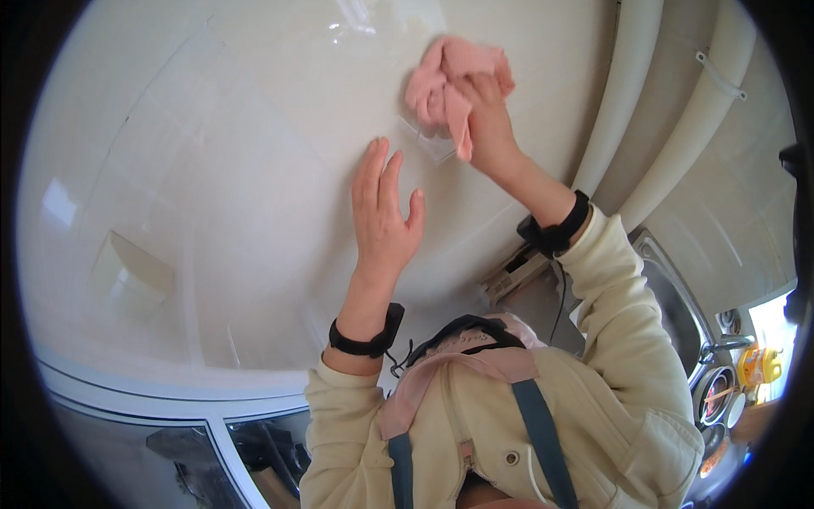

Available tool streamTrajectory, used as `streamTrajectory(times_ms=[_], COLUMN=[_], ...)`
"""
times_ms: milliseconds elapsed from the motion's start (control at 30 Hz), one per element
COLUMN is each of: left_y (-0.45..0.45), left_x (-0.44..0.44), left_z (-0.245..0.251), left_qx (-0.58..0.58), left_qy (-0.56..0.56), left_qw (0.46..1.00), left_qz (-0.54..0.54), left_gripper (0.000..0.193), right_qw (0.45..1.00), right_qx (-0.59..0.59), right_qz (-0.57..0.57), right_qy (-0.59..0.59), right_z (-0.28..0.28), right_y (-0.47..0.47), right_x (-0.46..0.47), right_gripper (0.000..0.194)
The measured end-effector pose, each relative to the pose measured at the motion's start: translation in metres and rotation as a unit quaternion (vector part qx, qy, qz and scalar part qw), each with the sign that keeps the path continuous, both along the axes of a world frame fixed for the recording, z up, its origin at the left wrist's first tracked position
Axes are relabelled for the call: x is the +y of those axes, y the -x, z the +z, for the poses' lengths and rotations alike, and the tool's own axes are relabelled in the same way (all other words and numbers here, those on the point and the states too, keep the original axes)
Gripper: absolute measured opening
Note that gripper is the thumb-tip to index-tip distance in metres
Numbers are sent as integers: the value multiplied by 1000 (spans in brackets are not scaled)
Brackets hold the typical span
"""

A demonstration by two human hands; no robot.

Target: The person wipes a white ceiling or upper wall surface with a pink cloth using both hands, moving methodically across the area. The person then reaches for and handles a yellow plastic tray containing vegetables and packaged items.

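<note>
My right hand (488, 127) grips a bunched pink cloth (439, 83) against a glossy cream tiled wall (254, 210). Part of a square, clear or white plate (437, 150) on the wall shows just below the cloth; the cloth hides the rest of it. To the left and a little lower is my left hand (386, 216), back towards me, fingers extended and thumb apart. It holds nothing. Whether its fingertips touch the wall I cannot tell. Black bands circle both wrists.
Two thick white pipes (626, 89) run along the wall at the right, one with a bracket. Below them are a metal sink (674, 305), a faucet (731, 343), stacked bowls (713, 394) and a yellow jug (760, 366). A white-framed window (216, 439) lies lower left.
</note>
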State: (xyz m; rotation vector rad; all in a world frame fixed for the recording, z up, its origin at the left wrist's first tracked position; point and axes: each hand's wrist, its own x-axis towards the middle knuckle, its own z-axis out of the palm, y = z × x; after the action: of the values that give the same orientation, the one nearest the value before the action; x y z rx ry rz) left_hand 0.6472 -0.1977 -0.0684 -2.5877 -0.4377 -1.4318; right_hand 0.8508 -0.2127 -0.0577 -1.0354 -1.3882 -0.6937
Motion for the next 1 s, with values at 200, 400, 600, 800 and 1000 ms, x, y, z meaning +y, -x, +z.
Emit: streamTrajectory(times_ms=[200,400,600,800,1000], left_y=[7,18,26,29,33], left_x=[6,6,5,25,30], left_z=[-4,-3,-9,-21,-27], left_qx=[-69,-111,-96,-171,-142], left_qy=[16,4,23,25,50], left_qw=[997,994,995,985,989], left_qz=[-10,-1,9,-3,1], left_gripper=[57,58,59,59,56], right_qw=[998,987,996,986,968], right_qx=[-51,-159,-50,-158,-242], right_qz=[21,28,20,11,53], right_qy=[-36,5,-76,-56,24], right_z=[17,-13,29,12,-48], right_y=[25,39,41,68,57], right_x=[18,2,12,37,28], right_gripper=[47,44,45,47,34])
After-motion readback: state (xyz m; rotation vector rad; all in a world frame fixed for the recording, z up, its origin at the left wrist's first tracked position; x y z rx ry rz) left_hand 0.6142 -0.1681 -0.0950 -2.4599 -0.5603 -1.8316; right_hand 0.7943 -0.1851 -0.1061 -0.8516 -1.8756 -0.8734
